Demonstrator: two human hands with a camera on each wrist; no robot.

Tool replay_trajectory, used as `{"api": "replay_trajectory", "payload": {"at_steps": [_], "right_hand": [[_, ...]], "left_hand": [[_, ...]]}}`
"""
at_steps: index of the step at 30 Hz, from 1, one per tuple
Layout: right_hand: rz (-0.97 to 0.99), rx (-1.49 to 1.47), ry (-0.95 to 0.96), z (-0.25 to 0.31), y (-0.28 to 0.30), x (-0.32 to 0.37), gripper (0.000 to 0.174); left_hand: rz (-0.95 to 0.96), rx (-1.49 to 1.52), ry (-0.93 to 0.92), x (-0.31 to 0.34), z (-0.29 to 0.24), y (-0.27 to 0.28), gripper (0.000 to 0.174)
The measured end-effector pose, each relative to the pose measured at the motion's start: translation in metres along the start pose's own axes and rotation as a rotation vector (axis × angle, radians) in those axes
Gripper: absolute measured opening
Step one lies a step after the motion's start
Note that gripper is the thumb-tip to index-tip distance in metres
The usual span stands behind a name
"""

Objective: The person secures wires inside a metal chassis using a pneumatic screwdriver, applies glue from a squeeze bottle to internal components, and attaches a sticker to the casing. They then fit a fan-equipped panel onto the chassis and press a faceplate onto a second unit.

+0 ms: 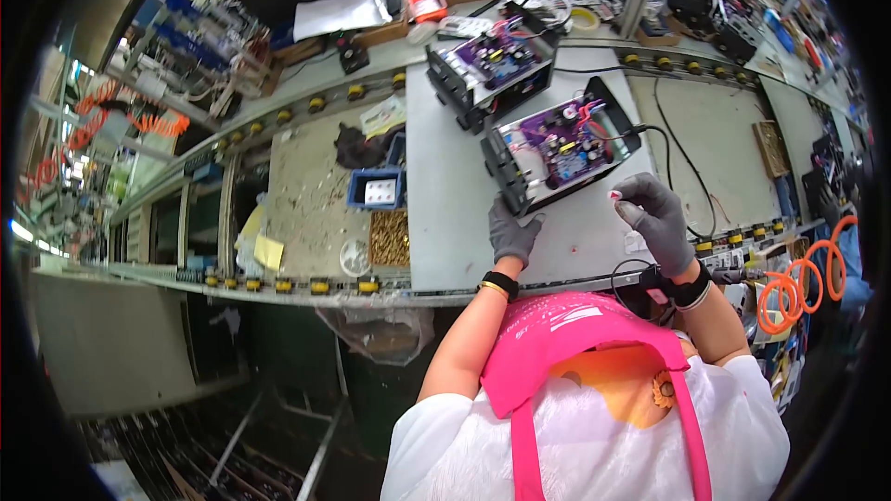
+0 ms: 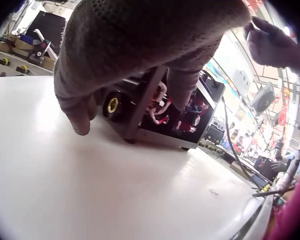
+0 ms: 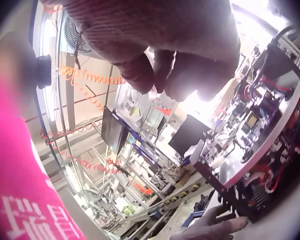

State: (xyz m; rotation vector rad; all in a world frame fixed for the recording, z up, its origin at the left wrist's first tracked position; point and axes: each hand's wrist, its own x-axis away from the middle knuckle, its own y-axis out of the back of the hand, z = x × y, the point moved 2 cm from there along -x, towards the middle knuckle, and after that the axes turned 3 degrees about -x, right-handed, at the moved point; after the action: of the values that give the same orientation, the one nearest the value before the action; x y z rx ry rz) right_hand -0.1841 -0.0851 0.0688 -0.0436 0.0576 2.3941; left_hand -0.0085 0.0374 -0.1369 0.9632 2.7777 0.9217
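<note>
Near the front of the table, an open electronic unit [image 1: 559, 150] has a purple circuit board, wires, a black front panel and a brass-ringed socket [image 2: 112, 105]. My gloved left hand [image 1: 514, 234] grips its near front corner, fingers over the panel and thumb on the other side. Held up beside the unit's near right, my gloved right hand [image 1: 652, 213] pinches a small white-and-red piece [image 1: 614, 195] between thumb and fingertips. In the right wrist view those fingertips hide the piece. A tiny red bit [image 1: 574, 249] lies on the table between the hands.
A second open unit [image 1: 492, 63] stands behind the first. To the left are a blue bin [image 1: 376, 188] with a white block and a tray of brass-coloured parts [image 1: 390, 237]. A black cable [image 1: 666, 144] runs from the near unit's right side. An orange coiled hose [image 1: 789, 297] hangs right.
</note>
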Motion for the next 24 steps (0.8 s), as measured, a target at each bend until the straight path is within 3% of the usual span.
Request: {"api": "replay_trajectory", "payload": {"at_steps": [2,3,6,8,10,12,14,16,17,18,20,22,24], "right_hand": [[-0.013,0.006,0.018,0.008,0.01,-0.005,0.013],[-0.001,0.009,0.03,0.009,0.016,-0.008,0.014],[0.029,0.034,0.081,0.007,0.023,-0.018,0.016],[0.153,0.057,0.047,0.011,0.03,-0.029,0.031],[0.286,0.047,0.032,0.02,0.04,-0.048,0.04],[0.479,0.011,-0.023,0.019,0.059,-0.074,0.047],[0.424,0.049,-0.042,0.014,0.082,-0.1,0.045],[0.356,0.01,-0.102,-0.01,0.103,-0.13,0.046],[0.318,0.014,-0.136,-0.025,0.109,-0.147,0.042],[0.289,0.022,-0.173,-0.041,0.11,-0.162,0.039],[0.142,0.057,-0.257,-0.074,0.095,-0.191,0.037],[0.106,-0.011,-0.344,-0.13,0.085,-0.224,0.035],[0.038,-0.083,-0.416,-0.166,0.069,-0.243,0.034]], "left_hand": [[-0.06,0.073,0.129,-0.007,-0.005,-0.008,0.091],[-0.256,-0.082,0.072,-0.008,-0.011,-0.007,0.086],[-0.123,0.156,0.123,-0.017,-0.013,-0.009,0.081],[-0.309,0.037,-0.076,-0.021,0.007,-0.019,0.079],[-0.309,-0.016,-0.098,-0.027,0.022,-0.009,0.072],[-0.179,-0.028,-0.046,-0.018,0.017,0.028,0.064],[-0.12,0.062,-0.009,-0.003,0.026,0.064,0.055],[-0.044,-0.241,0.094,0.006,0.023,0.106,0.052],[-0.019,-0.584,0.055,0.002,0.026,0.12,0.051],[-0.039,-0.57,0.089,0.0,0.028,0.135,0.047],[0.043,-0.222,0.163,-0.005,0.031,0.154,0.04],[0.015,-0.185,0.306,-0.013,0.005,0.157,0.034],[-0.087,-0.321,0.278,-0.025,0.004,0.154,0.031]]}}
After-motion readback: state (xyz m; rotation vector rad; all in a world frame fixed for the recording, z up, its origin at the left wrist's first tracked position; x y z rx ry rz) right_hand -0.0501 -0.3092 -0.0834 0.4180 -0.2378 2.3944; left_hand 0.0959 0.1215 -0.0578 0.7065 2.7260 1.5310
